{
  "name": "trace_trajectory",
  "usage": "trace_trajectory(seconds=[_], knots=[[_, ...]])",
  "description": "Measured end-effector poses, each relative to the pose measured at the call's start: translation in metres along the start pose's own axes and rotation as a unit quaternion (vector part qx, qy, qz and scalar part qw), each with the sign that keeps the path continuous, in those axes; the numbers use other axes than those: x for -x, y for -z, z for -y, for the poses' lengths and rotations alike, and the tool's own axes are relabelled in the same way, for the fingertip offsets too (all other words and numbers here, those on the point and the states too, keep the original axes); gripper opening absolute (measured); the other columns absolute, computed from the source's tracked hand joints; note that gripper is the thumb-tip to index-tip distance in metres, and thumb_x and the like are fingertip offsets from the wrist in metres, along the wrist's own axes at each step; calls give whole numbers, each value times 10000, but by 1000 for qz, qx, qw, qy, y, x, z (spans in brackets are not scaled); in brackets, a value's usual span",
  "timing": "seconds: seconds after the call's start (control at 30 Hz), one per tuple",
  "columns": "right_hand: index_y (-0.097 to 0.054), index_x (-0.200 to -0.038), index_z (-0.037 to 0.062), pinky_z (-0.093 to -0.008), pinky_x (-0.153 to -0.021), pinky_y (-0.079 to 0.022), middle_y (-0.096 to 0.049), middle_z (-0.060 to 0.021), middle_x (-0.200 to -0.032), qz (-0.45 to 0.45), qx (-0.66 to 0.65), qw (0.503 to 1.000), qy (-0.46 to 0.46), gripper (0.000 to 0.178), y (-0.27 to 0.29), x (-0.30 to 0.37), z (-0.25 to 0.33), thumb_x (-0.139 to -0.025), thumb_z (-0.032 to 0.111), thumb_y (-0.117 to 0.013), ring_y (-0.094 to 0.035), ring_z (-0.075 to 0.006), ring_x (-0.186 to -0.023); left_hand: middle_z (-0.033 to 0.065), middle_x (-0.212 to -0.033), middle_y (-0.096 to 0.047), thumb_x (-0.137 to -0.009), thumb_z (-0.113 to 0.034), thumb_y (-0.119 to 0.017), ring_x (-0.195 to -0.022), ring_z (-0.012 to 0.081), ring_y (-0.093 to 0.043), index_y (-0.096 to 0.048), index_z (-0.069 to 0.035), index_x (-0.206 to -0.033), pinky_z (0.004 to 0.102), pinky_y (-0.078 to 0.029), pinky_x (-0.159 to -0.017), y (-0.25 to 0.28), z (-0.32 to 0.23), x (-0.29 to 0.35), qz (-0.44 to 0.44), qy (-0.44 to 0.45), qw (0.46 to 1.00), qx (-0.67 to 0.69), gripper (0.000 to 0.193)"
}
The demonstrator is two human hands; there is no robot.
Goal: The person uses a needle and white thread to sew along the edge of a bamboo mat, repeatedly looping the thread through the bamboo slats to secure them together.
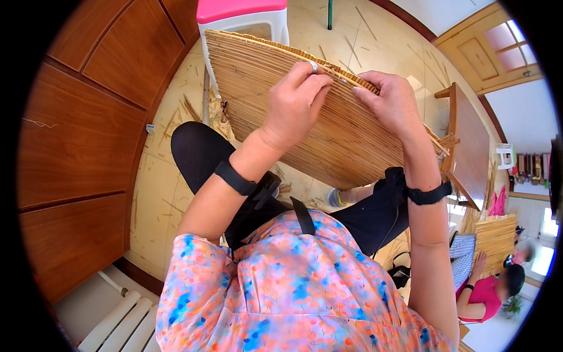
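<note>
A mat of thin straw-coloured stalks (264, 97) slants in front of my knees, its bound edge uppermost. My left hand (296, 102) is at that edge, thumb and fingertips pinched together; whatever lies between them is too small to make out. A ring shows on one finger. Farther right along the same edge, my right hand (392, 102) grips the mat between thumb and fingers, some of which are hidden behind it. Loose stalk ends stick out at the mat's right corner.
A pink-topped white stool (243, 13) stands behind the mat's left end. Wooden cabinets (76, 146) line the left side. A brown wooden table (469, 141) is at right. Stalk scraps litter the tiled floor (155, 199). At far right another person (484, 296) handles a similar mat.
</note>
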State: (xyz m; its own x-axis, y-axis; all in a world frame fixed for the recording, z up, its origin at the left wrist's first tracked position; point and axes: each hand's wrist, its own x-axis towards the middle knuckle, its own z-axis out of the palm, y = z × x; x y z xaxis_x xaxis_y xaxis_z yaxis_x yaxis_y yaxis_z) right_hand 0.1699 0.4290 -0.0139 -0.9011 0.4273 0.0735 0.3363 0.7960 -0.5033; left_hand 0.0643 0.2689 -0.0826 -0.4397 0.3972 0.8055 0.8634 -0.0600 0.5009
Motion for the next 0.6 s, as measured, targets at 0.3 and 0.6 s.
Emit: trace_trajectory(seconds=[0.3, 0.6], knots=[[-735, -1000, 106, -374, -652, -529, -697, -143, -815, -79, 18, 992, 98, 242, -4, 42, 15, -790, 224, -727, -653, -324, -683, 89, -901, -605, -766, -46, -709, -779, 282, -637, -663, -64, -874, 357, -521, -647, 68, -14, -55, 53, -48, 995, -63, 119], [-676, -1010, 63, -337, -547, -514, -674, -100, -765, -36, 14, 979, 198, 253, 16, 122, 38, -759, 95, -686, -650, -266, -626, 161, -1034, -570, -725, -32, -691, -875, 349, -607, -605, 2, -989, 391, -498, -730, 163, -102, -136, 572, -61, 799, -175, 279]])
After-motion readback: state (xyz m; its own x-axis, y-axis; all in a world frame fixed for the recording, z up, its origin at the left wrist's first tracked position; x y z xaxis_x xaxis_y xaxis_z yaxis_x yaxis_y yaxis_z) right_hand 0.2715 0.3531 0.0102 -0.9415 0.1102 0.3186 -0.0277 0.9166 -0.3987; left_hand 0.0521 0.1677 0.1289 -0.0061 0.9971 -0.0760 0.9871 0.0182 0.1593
